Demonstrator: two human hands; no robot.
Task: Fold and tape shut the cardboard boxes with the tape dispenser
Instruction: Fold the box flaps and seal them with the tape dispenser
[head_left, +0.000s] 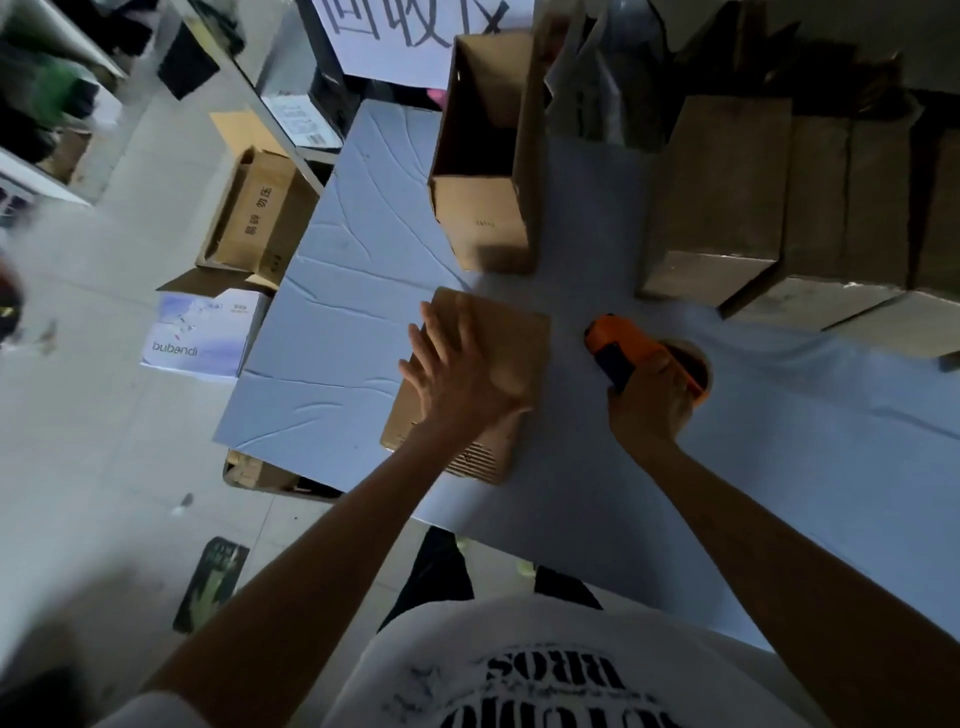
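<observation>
Two hands share the work: our left hand (457, 376) lies flat and spread on the folded box (519, 332) on the surface (332, 312); our right hand (649, 402) grips the dispenser (621, 340) just right of it, so the tape should come from the right.

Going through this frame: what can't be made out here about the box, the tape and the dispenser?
All in the head view:
- Seam of the small box: covered by the left hand pressed flat on top; taped or not, cannot tell.
- Blade and tape end of the tape dispenser: hidden by the gripping right hand, blurred.
- Inside the open box: too dark.
- The boxes at right: cut by the frame edge.
</observation>
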